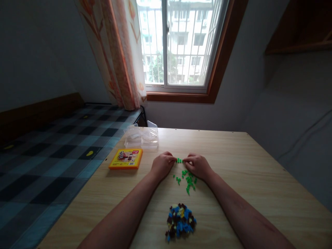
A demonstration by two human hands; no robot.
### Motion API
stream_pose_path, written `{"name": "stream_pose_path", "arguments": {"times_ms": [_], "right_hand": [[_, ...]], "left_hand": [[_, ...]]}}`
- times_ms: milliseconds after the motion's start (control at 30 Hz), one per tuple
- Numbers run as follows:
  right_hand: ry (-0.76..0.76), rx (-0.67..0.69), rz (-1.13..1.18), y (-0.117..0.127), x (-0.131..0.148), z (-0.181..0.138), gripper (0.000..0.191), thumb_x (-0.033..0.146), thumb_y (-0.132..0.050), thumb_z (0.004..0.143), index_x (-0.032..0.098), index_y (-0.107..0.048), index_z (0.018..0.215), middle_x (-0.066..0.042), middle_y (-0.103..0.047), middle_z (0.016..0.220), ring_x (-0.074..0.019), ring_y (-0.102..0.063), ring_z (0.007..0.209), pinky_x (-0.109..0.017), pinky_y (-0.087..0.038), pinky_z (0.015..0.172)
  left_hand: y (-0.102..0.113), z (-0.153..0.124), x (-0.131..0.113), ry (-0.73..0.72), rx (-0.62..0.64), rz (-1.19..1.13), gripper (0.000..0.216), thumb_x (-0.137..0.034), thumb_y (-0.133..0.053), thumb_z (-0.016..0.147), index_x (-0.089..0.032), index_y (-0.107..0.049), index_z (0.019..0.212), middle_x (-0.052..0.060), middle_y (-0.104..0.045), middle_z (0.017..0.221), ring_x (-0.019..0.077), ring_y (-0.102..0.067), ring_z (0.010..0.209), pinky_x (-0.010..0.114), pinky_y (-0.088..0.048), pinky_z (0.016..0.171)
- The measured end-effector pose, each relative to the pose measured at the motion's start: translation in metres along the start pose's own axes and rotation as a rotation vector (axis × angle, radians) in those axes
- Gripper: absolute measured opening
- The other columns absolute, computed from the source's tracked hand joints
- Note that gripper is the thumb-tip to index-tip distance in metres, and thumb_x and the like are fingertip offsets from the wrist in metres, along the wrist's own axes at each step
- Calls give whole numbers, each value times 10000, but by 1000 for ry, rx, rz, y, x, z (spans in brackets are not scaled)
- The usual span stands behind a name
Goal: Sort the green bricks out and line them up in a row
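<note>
Between my two hands, a short row of small green toy bricks (pixel 179 160) lies near the middle of the table. My left hand (pixel 164 163) has its fingers pinched together at the row's left end. From the other side my right hand (pixel 197 165) reaches in, fingertips closed at the right end. Whether the bricks are joined to each other is too small to tell. Loose green bricks (pixel 190 180) are scattered just below, closest to my right hand. Nearer to me sits a mixed pile of blue, dark brown and yellow bricks (pixel 181 221).
A yellow box (pixel 126 159) with a printed lid lies on the left side of the wooden table (pixel 259 193). Behind it stands a clear plastic container (pixel 141 135) with compartments. A bed with a checked cover (pixel 64 152) adjoins the left edge.
</note>
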State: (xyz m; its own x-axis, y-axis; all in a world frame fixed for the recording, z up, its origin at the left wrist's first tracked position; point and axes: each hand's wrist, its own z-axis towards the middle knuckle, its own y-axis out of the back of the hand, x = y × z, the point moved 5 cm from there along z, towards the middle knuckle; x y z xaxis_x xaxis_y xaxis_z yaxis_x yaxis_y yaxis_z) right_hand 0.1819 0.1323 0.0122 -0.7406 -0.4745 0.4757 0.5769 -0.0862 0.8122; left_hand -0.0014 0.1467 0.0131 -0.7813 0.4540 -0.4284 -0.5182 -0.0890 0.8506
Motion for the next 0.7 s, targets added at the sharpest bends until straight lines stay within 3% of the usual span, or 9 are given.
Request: {"name": "stream_pose_path", "arguments": {"times_ms": [367,700], "right_hand": [[-16,2,5,0,0,-1,227,222,-591,834,264,-790,935,-16,-712,871,-136,-636,724,-238,-441,681],[1,-4,5,-1,-2,-2,213,236,-600,848,269,-791,937,-19,-712,888,-132,-635,719,-235,-457,692]], "left_hand": [[1,1,1,14,-5,-41,175,-261,-628,867,-295,-800,881,-2,-728,958,139,-657,764,239,-467,671],[2,3,13,17,-123,-262,134,-253,-664,867,-248,-796,890,22,-702,884,96,-593,650,213,-462,626]]}}
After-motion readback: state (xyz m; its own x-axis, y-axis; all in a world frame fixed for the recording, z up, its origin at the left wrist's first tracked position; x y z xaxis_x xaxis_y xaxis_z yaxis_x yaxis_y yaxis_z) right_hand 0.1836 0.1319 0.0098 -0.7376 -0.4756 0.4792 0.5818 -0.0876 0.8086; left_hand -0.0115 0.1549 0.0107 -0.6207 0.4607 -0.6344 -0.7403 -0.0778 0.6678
